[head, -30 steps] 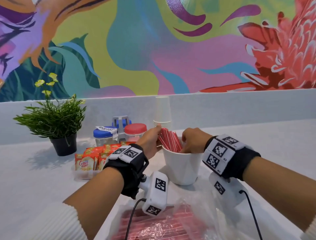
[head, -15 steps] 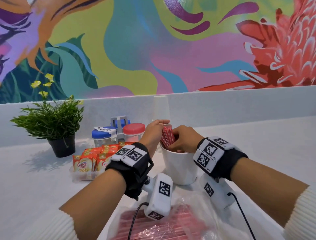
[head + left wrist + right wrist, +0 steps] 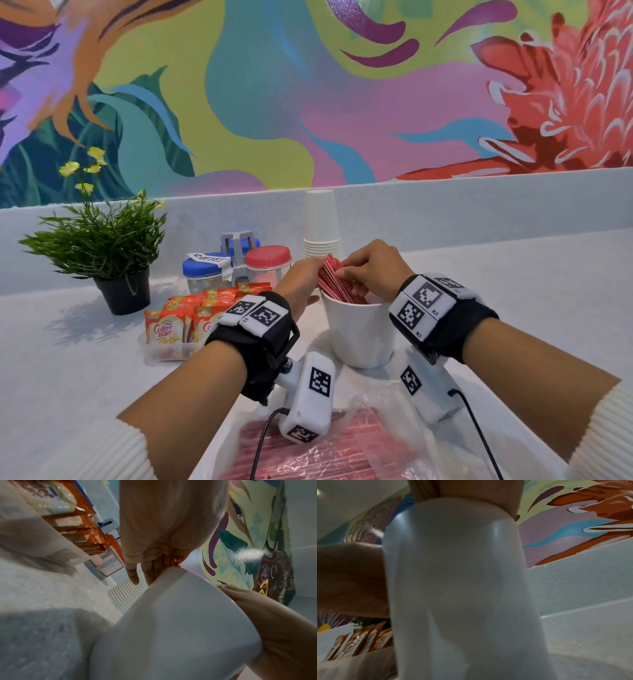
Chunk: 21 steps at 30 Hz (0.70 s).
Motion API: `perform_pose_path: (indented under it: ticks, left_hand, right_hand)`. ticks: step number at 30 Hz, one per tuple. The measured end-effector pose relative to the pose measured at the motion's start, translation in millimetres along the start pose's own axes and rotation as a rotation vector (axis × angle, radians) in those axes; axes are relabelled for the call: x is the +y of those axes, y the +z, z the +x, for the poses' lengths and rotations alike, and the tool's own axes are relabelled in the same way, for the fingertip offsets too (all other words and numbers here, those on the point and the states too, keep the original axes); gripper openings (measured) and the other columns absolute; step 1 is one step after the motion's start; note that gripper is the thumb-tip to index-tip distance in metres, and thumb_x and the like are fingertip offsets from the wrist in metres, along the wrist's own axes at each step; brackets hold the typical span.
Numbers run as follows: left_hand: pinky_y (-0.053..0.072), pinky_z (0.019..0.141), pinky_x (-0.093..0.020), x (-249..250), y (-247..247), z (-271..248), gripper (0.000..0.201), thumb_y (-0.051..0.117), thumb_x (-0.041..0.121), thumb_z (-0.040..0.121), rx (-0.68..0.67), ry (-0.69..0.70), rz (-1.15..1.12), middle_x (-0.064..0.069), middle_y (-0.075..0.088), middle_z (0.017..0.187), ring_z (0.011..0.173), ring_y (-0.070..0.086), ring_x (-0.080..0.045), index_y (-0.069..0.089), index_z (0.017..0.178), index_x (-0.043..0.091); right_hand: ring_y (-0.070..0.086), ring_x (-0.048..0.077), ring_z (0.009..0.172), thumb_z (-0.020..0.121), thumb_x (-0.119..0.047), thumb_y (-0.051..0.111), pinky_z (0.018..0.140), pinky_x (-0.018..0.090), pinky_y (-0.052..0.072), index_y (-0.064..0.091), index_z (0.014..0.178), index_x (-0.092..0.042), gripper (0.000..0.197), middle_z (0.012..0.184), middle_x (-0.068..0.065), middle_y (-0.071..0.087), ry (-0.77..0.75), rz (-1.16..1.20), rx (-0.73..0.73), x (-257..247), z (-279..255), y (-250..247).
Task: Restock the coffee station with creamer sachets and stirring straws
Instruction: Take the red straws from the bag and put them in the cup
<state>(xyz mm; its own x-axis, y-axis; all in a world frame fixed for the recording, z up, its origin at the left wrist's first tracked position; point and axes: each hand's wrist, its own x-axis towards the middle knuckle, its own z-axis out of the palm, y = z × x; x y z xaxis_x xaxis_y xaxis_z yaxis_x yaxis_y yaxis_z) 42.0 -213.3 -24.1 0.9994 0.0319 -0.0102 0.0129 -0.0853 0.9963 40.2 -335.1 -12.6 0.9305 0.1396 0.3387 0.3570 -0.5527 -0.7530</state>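
Observation:
A bundle of red stirring straws [image 3: 334, 282] stands leaning left in a white cup [image 3: 359, 332] at the middle of the counter. My left hand [image 3: 313, 269] lies with straight fingers against the bundle's left side; the left wrist view shows those fingers [image 3: 135, 574] pointing along the straws [image 3: 175, 561] above the cup [image 3: 171, 628]. My right hand [image 3: 346, 274] pinches the straw tops from the right with curled fingers. Orange creamer sachets [image 3: 178, 322] stand in a clear tray [image 3: 164, 354] to the left. In the right wrist view the cup [image 3: 453, 588] hides my fingers.
A clear plastic bag with more red straws [image 3: 342, 448] lies at the near edge under my wrists. Behind the tray stand a blue-lidded jar [image 3: 205, 270] and a red-lidded jar [image 3: 269, 260]. A paper cup stack [image 3: 322, 222] is behind the cup, a potted plant [image 3: 102, 246] far left.
My right hand has risen from inside the cup's rim to the straw tops and closed on them. The left hand stays against the bundle, which now stands more gathered.

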Motion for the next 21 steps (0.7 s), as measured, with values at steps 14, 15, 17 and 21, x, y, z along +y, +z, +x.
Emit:
perform_pose_path:
  ticks: [14,15,17,21]
  left_hand:
    - [0.038,0.099,-0.038,3.7,1.6,-5.2,0.023,0.037,0.028,0.097,0.022,-0.012,0.14,-0.006,0.062,0.112,0.114,0.054,-0.022,0.058,0.09,0.021]
    - [0.037,0.103,-0.04,3.7,2.0,-6.8,0.027,0.035,0.032,0.098,0.015,-0.003,0.13,-0.007,0.062,0.12,0.118,0.052,-0.023,0.058,0.101,0.019]
    - [0.033,0.109,-0.044,3.3,2.6,-8.7,0.043,0.024,0.041,0.101,-0.005,0.02,0.128,-0.01,0.054,0.135,0.127,0.047,-0.026,0.052,0.126,0.019]
    - [0.036,0.099,-0.036,5.0,3.6,-8.9,0.043,0.022,0.038,0.102,-0.028,0.038,0.201,-0.01,0.055,0.125,0.117,0.049,-0.023,0.049,0.127,0.016]
  right_hand:
    - [0.056,0.025,0.108,0.085,-0.005,0.051,0.086,0.027,0.041,0.06,0.117,-0.01,0.034,0.117,0.013,0.06,-0.013,-0.205,0.129,1.5,2.2,1.4]
    - [0.052,0.025,0.114,0.086,-0.004,0.05,0.091,0.028,0.04,0.055,0.124,-0.012,0.039,0.123,0.013,0.056,-0.019,-0.223,0.119,1.1,1.1,1.1]
    - [0.048,0.026,0.121,0.089,-0.005,0.049,0.099,0.029,0.037,0.049,0.133,-0.016,0.045,0.13,0.013,0.05,-0.042,-0.258,0.063,-0.2,-0.8,0.1]
    - [0.053,0.023,0.119,0.09,-0.009,0.051,0.09,0.021,0.036,0.061,0.121,-0.016,0.034,0.128,0.01,0.059,-0.08,-0.303,-0.06,-3.6,-3.9,0.3]
